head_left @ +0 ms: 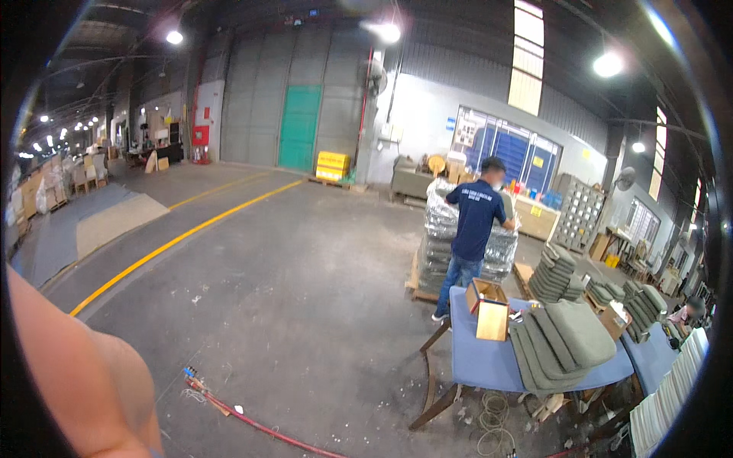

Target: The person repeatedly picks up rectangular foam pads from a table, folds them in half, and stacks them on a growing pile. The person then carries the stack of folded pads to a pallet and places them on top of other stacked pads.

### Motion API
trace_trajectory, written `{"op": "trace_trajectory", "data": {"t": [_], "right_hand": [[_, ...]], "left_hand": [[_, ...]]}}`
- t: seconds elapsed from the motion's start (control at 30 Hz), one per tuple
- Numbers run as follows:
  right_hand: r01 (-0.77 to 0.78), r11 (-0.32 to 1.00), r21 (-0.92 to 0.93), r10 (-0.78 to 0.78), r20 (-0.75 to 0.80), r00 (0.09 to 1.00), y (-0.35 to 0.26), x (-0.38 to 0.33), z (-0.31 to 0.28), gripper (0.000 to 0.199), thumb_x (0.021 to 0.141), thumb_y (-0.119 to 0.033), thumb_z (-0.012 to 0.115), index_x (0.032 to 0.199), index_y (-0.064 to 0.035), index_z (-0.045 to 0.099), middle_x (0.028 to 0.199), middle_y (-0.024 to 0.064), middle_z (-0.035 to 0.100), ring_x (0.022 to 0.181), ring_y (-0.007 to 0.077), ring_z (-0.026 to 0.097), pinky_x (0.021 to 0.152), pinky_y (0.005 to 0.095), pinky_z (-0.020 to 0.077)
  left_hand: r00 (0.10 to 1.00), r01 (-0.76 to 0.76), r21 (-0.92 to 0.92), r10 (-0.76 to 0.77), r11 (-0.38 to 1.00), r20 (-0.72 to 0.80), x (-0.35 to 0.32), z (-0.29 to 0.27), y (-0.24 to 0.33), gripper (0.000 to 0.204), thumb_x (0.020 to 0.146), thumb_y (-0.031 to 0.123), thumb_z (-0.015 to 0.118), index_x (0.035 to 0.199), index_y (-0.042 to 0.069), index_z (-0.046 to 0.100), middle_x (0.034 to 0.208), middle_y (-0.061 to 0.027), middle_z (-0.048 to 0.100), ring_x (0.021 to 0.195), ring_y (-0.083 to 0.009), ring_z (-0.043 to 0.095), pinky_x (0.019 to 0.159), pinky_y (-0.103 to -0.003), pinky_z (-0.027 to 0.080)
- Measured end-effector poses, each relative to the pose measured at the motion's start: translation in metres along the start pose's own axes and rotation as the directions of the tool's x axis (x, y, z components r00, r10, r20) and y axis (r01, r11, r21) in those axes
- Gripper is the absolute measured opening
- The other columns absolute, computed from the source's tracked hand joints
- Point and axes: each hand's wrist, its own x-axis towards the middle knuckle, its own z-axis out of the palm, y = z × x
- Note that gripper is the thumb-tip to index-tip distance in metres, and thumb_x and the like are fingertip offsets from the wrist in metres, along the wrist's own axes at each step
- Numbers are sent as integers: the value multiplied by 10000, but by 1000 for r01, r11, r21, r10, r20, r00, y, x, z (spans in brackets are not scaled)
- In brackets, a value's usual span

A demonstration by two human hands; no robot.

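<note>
A bare left arm (84, 382), bent and very close, fills the lower left edge. Its hand lies outside the picture, so no fingers show. My right hand is out of view too. To the right stands a table (481, 359) with a blue-grey top and dark legs. Grey-green cushions (569, 340) are piled on it, their edges overhanging the front. Beside them sits an open wooden box (485, 294), with a light wooden panel (492, 321) at its front. Neither of my hands is seen touching any of these.
A co-worker in a dark blue shirt (479, 217) stands at a plastic-wrapped stack (500, 256). More cushion stacks (553, 275) stand behind the table. A red hose (263, 429) crosses the near floor; a coiled cable (495, 416) lies under the table. Yellow lines (183, 240) mark the floor.
</note>
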Motion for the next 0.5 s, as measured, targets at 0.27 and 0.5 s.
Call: {"op": "trace_trajectory", "data": {"t": [0.27,0.5], "right_hand": [[-128,989,-79,125,-50,991,-201,158,44,245,956,-193,689,1122,-17,731,931,42,708,825,173,646,724,354,541],[181,980,79,-150,-296,943,-436,370,24,238,960,-164,685,1136,-11,731,956,50,713,854,172,651,762,341,543]], "left_hand": [[1000,-12,16,13,1000,-23,-112,138,-197,640,1016,389,578,1543,63,417,1544,-258,447,1433,-416,441,1206,-543,312],[997,-83,83,83,993,10,-169,271,-393,638,1015,387,580,1539,61,421,1541,-257,451,1432,-412,444,1205,-540,313]]}}
